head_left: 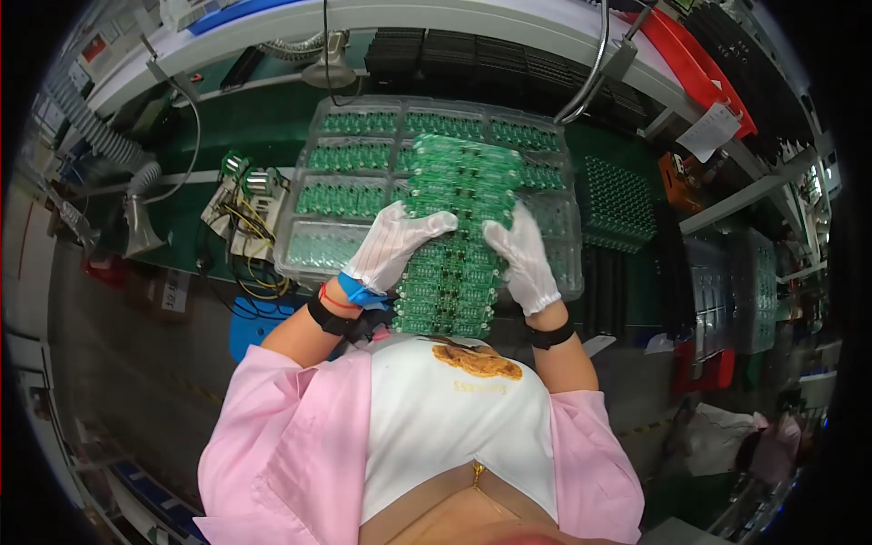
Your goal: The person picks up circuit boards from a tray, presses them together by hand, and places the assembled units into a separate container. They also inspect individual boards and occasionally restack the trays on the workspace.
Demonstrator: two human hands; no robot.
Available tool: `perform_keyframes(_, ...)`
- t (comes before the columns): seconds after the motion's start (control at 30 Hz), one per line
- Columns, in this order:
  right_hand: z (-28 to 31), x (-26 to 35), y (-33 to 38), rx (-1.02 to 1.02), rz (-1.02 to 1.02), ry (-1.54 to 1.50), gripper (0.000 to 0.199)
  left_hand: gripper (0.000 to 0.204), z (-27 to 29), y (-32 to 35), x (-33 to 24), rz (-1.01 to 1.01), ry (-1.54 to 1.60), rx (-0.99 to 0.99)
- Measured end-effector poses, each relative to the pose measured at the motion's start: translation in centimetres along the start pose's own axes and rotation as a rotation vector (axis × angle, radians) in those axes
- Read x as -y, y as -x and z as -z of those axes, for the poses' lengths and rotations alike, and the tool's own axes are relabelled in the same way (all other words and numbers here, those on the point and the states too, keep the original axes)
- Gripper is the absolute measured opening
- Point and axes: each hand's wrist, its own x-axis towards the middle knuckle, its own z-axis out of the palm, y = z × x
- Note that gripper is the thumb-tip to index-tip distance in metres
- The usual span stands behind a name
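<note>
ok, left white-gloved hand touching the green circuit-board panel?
Touching. Head view shows the left white-gloved hand with its fingers lying on the green circuit-board panel's left edge, no gap.

light: bright, even, from overhead | shadows: soft | edges: strong fisheye bend, black vignette | focus: centre sharp

I see my left hand and my right hand, both in white gloves, holding a long green panel of circuit boards by its two sides. Under the hands lies a clear plastic tray with more green boards. Left of my left hand stands a small fixture with yellow wires.
</note>
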Motion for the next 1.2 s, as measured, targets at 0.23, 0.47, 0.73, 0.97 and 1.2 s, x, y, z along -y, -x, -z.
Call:
perform_keyframes(0.23, -3.0, -4.5, -0.9, 0.237, 0.651, 0.606, 0.033, 0.030, 3.4, 0.1, -0.9, 1.173, 1.345, -0.280)
perform_keyframes(0.47, -5.4, -6.3, -2.6, 0.133, -0.273, -0.349, 0.038, 0.032, 1.9, 1.4, 3.0, 1.014, 1.305, -0.183)
perform_keyframes(0.73, -3.6, -2.3, -3.9, -0.139, -0.234, -0.577, 0.022, 0.051, 3.5, 2.6, 7.7, 0.450, 0.040, 0.179)
perform_keyframes(0.97, 2.6, -2.9, -0.6, -0.283, -0.258, -0.778, 0.018, 0.076, 1.4, 4.0, 17.0, 1.374, 0.635, 0.346)
perform_keyframes(1.2, 4.7, -6.2, 1.1, -0.327, 0.387, 0.688, 0.022, 0.063, 1.0, 3.1, 15.4, 1.185, -0.245, 0.527)
